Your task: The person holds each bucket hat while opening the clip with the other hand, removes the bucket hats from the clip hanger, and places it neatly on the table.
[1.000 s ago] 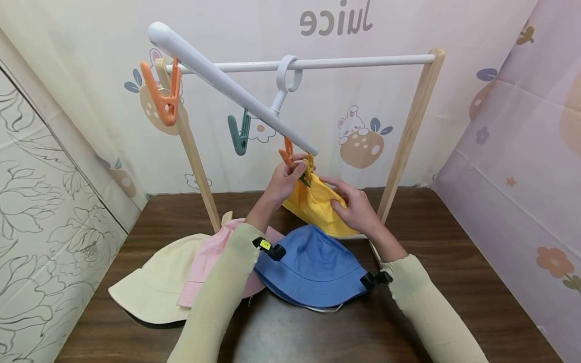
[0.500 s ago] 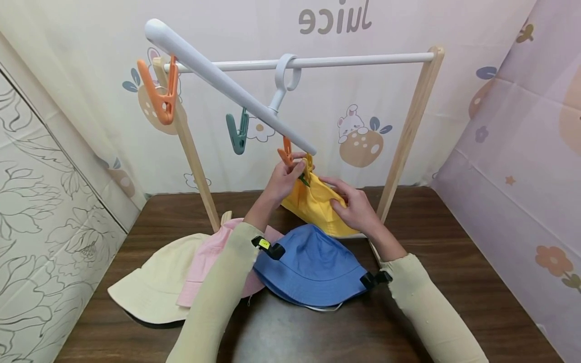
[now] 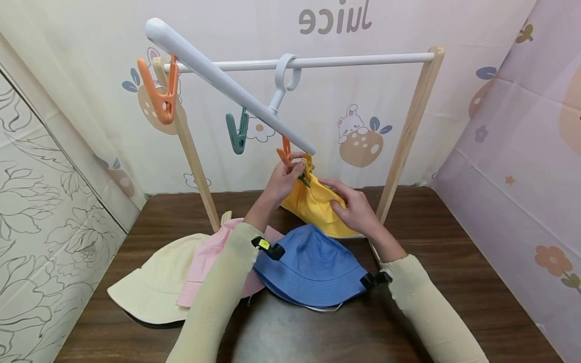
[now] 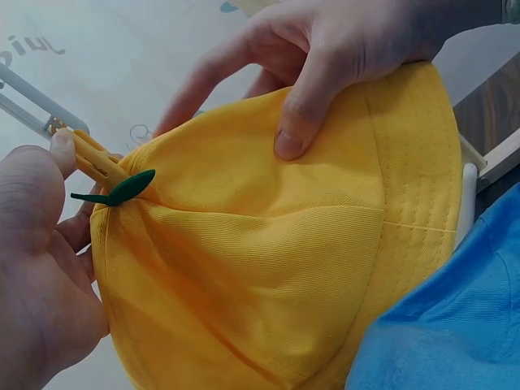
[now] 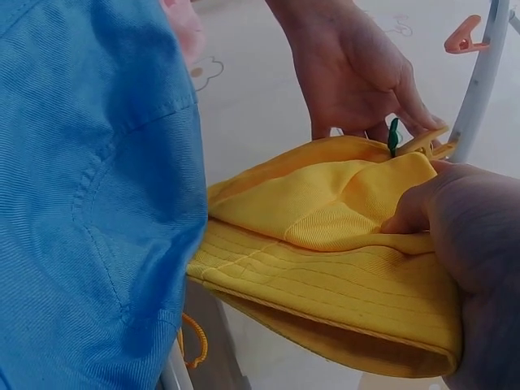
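Note:
A yellow bucket hat [image 3: 317, 204] with a small green leaf [image 4: 130, 187] on its crown hangs at the near end of a white hanger [image 3: 236, 91]. My left hand [image 3: 282, 177] pinches the yellow clip [image 4: 97, 162] at the hat's crown, thumb on the clip's end, other fingers behind. On the hat's other side, my right hand [image 3: 356, 205] grips the fabric, thumb on the near face and fingers out of sight behind. Beside my left fingers hangs an orange clip [image 3: 285, 151]. The hat's far side is hidden.
A blue bucket hat [image 3: 313, 267] lies just in front, with a pink hat [image 3: 204, 269] and a cream hat [image 3: 159, 282] to the left on the wooden table [image 3: 290, 333]. The hanger hooks onto the rack's white bar [image 3: 363, 60]. Another orange clip [image 3: 165, 96] and a green clip [image 3: 238, 132] hang from it.

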A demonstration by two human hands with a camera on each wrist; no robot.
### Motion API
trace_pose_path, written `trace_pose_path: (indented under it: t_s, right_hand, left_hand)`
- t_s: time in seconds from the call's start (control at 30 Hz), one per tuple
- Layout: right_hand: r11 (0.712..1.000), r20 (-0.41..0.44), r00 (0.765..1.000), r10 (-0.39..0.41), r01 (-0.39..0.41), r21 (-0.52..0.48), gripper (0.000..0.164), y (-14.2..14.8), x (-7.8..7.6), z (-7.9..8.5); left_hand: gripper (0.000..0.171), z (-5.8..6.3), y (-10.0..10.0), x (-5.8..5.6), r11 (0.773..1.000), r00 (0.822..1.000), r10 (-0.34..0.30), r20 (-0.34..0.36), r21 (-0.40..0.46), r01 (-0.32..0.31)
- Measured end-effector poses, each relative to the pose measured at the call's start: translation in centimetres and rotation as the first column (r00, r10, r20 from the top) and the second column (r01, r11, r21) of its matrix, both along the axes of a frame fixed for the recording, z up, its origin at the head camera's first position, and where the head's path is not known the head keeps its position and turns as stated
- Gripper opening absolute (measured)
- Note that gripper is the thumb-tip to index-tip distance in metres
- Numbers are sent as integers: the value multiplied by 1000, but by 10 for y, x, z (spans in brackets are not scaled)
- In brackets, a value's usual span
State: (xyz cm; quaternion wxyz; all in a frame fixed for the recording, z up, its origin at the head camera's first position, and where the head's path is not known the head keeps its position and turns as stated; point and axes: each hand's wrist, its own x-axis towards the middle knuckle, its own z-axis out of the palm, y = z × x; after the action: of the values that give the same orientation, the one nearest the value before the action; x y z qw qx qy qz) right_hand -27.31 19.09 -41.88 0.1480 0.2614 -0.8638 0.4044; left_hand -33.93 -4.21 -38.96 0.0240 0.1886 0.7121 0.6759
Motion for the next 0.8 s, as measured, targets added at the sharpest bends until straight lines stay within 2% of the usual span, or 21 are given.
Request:
trace_pose_path:
  t_s: [0.4, 0.8]
  right_hand:
    - [1000, -9, 1000, -3, 4, 31, 57, 0, 0, -2]
    - [999, -4, 1000, -1, 1, 45, 57, -1, 0, -5]
  left_hand:
    - [40, -2, 0, -1, 1000, 1000, -9, -16, 23, 9]
    - [44, -3, -3, 0, 1000, 1000, 3, 0, 25, -3]
